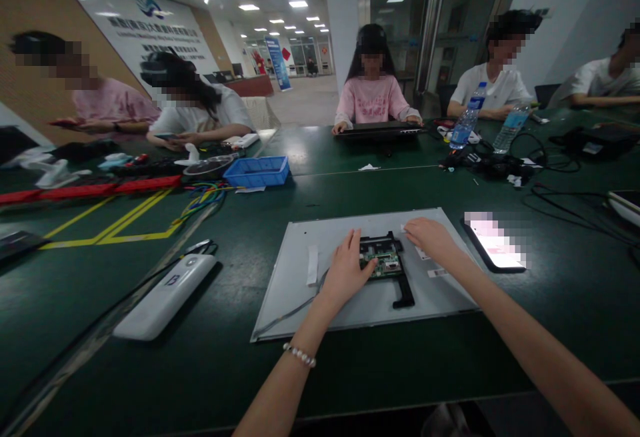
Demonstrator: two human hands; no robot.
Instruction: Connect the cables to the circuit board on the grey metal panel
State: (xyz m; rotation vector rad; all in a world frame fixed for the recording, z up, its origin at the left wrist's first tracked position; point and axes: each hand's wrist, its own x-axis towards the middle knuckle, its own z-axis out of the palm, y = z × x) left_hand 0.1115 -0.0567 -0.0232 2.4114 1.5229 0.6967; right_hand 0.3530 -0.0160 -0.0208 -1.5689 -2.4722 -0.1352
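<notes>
A flat grey-white panel, like the back of a display, lies on the table in front of me. On it sits a green circuit board in a black bracket. My left hand rests at the board's left side, fingers stretched out, thumb touching the board. A grey cable runs from under that hand to the panel's near left corner. My right hand is over the panel right of the bracket, fingers curled together; a scrap of white shows at their tips, too small to name. White labels are stuck near it.
Right of the panel lies a lit phone. A white power bank with a cable lies to the left. Farther back are a blue basket, water bottles and tangled cables. Several people sit around the table, one behind a dark panel.
</notes>
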